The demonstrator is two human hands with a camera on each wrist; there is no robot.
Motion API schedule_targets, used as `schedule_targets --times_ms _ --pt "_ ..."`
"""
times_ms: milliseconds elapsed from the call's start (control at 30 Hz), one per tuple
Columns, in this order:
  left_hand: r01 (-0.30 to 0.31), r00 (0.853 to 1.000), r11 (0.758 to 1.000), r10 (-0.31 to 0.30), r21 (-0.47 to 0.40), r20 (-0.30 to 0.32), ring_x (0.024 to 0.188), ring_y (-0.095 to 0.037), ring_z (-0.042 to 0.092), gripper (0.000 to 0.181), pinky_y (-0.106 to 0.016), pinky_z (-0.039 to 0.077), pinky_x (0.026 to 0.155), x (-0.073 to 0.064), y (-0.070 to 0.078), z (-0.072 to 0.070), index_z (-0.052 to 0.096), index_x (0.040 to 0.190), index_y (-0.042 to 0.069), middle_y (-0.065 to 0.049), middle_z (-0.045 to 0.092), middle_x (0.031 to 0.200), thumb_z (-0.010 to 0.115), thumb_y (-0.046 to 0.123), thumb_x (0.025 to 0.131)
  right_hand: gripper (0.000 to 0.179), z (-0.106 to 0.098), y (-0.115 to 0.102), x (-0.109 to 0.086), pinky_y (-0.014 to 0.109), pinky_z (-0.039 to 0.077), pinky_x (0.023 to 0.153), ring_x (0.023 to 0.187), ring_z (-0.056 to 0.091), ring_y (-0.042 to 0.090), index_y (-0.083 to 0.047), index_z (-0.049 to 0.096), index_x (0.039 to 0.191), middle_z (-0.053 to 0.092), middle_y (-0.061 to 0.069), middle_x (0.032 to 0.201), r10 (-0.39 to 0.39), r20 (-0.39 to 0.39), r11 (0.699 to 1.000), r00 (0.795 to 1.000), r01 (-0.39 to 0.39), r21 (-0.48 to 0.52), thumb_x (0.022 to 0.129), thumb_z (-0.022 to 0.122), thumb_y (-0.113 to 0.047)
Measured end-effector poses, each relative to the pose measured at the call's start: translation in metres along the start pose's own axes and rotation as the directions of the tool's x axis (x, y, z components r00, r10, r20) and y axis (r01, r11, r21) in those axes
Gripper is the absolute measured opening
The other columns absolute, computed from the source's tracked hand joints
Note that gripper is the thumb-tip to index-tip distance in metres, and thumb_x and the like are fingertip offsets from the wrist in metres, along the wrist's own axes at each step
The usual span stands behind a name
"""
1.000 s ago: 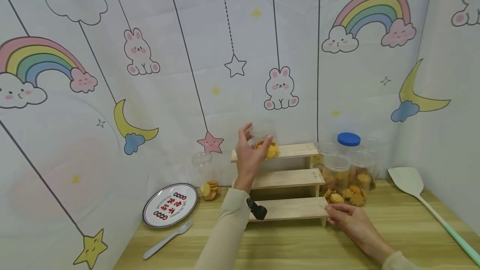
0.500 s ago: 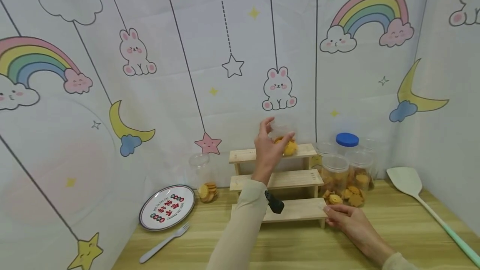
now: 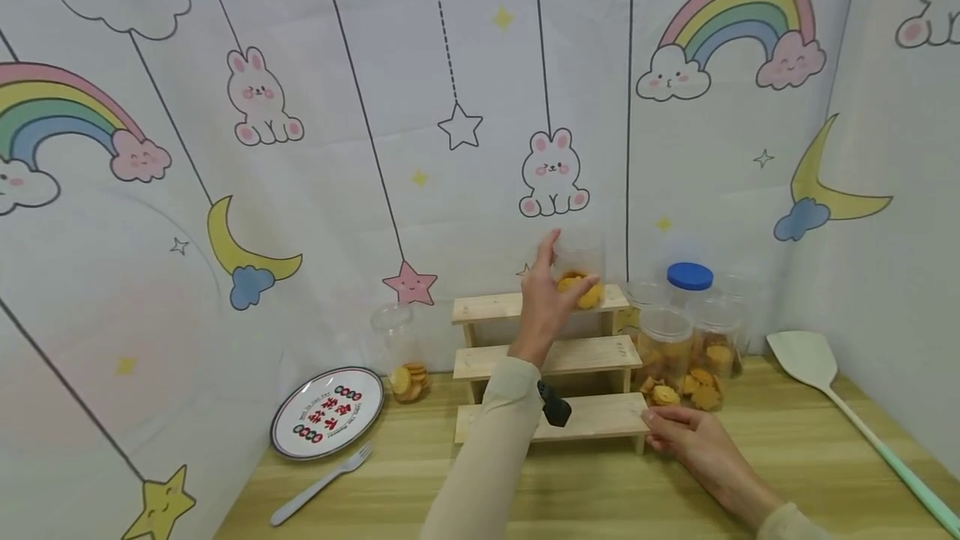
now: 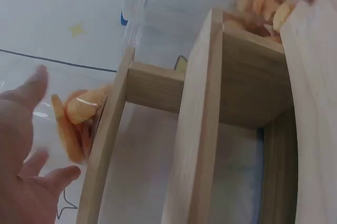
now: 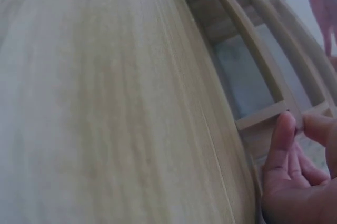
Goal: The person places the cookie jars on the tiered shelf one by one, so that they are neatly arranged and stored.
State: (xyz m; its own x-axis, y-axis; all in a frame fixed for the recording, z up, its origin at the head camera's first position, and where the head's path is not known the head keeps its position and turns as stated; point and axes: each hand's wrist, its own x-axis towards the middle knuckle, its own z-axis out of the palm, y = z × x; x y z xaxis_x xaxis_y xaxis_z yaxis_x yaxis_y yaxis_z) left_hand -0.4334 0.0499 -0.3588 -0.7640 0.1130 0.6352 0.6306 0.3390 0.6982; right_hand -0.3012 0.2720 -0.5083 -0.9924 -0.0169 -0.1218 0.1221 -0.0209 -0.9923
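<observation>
A clear jar with cookies in its bottom [image 3: 579, 290] stands upright near the right end of the top step of a three-tier wooden shelf [image 3: 600, 419]. My left hand [image 3: 547, 302] is beside this jar, its fingers spread around the near and left sides. In the left wrist view, the fingers look loose and slightly blurred next to the jar's cookies [image 4: 79, 121]. Low on the right, my right hand [image 3: 693, 448] pinches the right end of the bottom step between thumb and forefinger. The right wrist view shows that thumb and finger [image 5: 284, 129] on the step's corner.
Several clear cookie jars [image 3: 663, 357] crowd the shelf's right side, with a blue lid [image 3: 690, 276] among them. Another jar [image 3: 401, 357] stands left. A plate [image 3: 327, 413] leans on the wall above a fork [image 3: 322, 486]. A spatula [image 3: 855, 415] lies far right.
My left hand has carried the jar rightward along the top step and down onto it; the fingers have loosened around it. My right hand keeps its pinch on the bottom step.
</observation>
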Motion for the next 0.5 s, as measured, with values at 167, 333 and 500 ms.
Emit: schedule_targets --times_ms 167,333,500 --pt "-0.036 0.995 0.991 0.024 0.13 0.096 0.141 -0.031 0.062 0.117 -0.04 0.055 0.113 -0.012 -0.013 -0.007 0.014 0.175 0.013 -0.018 0.056 0.16 0.092 0.02 0.088 0.059 -0.001 0.0 0.0 0.026 0.064 0.087 0.096 0.075 0.011 0.016 0.053 0.146 0.075 0.001 0.116 -0.012 -0.004 1.0 1.0 0.012 0.0 0.106 0.073 -0.022" --pt "-0.079 0.994 0.982 0.065 0.174 0.086 0.127 -0.032 0.072 0.095 -0.031 0.06 0.104 -0.018 -0.022 -0.009 0.037 0.165 -0.003 -0.022 0.064 0.146 0.091 0.015 0.089 0.061 0.0 0.002 0.0 0.026 0.064 0.088 0.097 0.075 0.011 0.017 0.051 0.148 0.075 0.001 0.117 -0.013 0.002 1.0 1.0 0.013 0.004 0.106 0.073 -0.022" --pt "-0.062 0.995 0.967 0.042 0.247 0.086 0.134 -0.031 0.069 0.091 -0.034 0.056 0.112 -0.02 -0.024 -0.008 0.041 0.164 -0.002 -0.02 0.064 0.15 0.09 0.019 0.09 0.061 0.001 0.002 0.001 0.026 0.064 0.088 0.097 0.075 0.011 0.017 0.051 0.148 0.075 0.001 0.118 -0.009 0.0 1.0 1.0 0.009 0.005 0.106 0.073 -0.022"
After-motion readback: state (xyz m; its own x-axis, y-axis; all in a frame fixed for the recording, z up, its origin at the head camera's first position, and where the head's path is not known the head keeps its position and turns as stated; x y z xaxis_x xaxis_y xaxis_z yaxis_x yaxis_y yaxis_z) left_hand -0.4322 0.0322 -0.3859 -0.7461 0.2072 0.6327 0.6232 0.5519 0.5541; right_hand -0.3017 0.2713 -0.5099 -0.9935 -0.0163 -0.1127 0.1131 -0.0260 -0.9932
